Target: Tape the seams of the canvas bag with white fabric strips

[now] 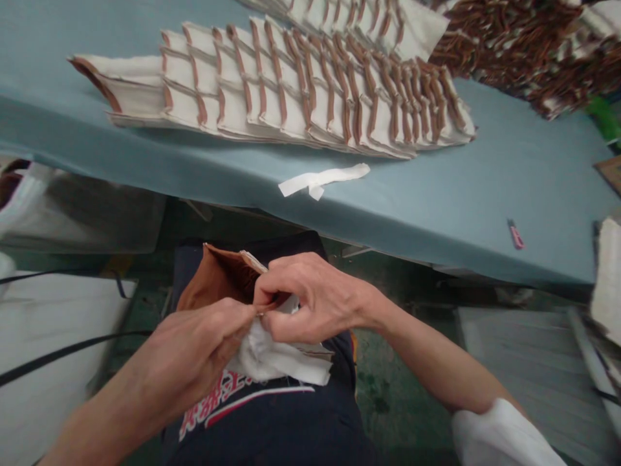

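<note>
Both my hands meet over my lap, below the table edge. My left hand (194, 353) is closed, pinching the edge of a brown and white fabric piece (218, 285). My right hand (310, 298) is closed too, its thumb and fingers pinching the same piece from the right. A white cloth part (286, 362) of the piece hangs under my right hand. The fingertips of both hands touch at the pinch.
A blue-grey table (485, 188) runs across the top. On it lies a long fanned stack of white pieces with brown trim (291, 90), a loose white strip (323, 180), a small pink item (515, 234) and a brown heap (524, 45) at the far right. White bags sit at the left (48, 336).
</note>
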A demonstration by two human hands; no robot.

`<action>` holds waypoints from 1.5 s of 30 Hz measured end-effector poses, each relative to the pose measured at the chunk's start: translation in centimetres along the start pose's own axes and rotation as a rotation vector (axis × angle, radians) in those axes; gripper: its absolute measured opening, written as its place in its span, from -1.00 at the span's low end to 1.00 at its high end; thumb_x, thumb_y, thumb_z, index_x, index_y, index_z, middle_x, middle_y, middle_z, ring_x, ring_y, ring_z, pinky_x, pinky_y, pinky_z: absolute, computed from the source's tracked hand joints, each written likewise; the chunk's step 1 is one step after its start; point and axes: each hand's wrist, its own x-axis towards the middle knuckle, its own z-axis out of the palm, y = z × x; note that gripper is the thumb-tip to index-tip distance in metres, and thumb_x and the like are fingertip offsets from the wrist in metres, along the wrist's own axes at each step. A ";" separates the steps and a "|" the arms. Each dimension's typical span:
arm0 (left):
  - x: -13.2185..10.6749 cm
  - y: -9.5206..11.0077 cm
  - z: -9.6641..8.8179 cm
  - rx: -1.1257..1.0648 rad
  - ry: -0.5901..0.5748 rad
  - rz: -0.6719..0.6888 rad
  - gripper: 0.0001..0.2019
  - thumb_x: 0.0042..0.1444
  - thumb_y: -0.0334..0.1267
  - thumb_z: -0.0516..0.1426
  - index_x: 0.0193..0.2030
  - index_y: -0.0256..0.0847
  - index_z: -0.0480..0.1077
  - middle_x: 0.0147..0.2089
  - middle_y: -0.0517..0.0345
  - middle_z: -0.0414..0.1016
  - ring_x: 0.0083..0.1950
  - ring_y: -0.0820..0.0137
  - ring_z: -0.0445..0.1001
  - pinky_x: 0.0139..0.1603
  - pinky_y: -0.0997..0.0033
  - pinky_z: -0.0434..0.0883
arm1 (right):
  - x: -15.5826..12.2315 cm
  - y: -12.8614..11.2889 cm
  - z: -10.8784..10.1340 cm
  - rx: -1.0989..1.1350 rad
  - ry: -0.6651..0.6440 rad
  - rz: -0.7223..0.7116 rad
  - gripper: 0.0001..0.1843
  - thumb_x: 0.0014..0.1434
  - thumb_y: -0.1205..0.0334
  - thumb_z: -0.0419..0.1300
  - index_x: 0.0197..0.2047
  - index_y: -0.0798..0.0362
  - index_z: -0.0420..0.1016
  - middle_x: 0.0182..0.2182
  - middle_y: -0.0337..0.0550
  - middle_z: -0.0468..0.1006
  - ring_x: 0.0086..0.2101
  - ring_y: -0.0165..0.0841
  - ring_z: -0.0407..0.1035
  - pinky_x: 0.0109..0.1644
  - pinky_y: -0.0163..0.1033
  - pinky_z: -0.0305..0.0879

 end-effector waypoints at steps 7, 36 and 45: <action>-1.7 -2.0 0.6 0.045 0.027 0.178 -0.56 0.43 -0.54 0.03 0.28 -0.11 0.53 0.05 0.08 0.83 -0.04 0.32 0.82 -0.02 0.50 0.65 | 0.2 0.2 0.6 0.596 -0.130 0.262 -0.89 0.16 0.24 0.21 -0.40 0.02 0.49 -0.52 -0.36 0.33 -0.44 -0.41 0.15 -0.34 -0.24 0.05; 0.5 -3.5 3.0 -0.323 0.098 -0.030 -0.44 0.65 0.04 -0.03 -0.42 -0.11 0.35 -0.54 0.31 0.37 -0.57 0.47 0.30 -0.49 0.41 0.22 | -0.9 0.7 4.2 0.719 0.152 0.231 -0.80 0.17 0.10 0.26 -0.37 -0.04 0.33 -0.57 -0.43 0.26 -0.56 -0.48 0.08 -0.48 -0.34 0.05; 1.3 -2.2 0.3 -0.395 0.011 -0.015 -0.49 0.65 0.11 -0.11 -0.19 -0.09 0.46 -0.35 0.24 0.53 -0.40 0.37 0.45 -0.31 0.38 0.33 | -1.7 0.1 1.3 -0.048 0.252 -0.166 -0.89 0.29 0.34 0.23 -0.30 -0.02 0.51 -0.43 -0.27 0.56 -0.38 -0.35 0.37 -0.21 -0.24 0.21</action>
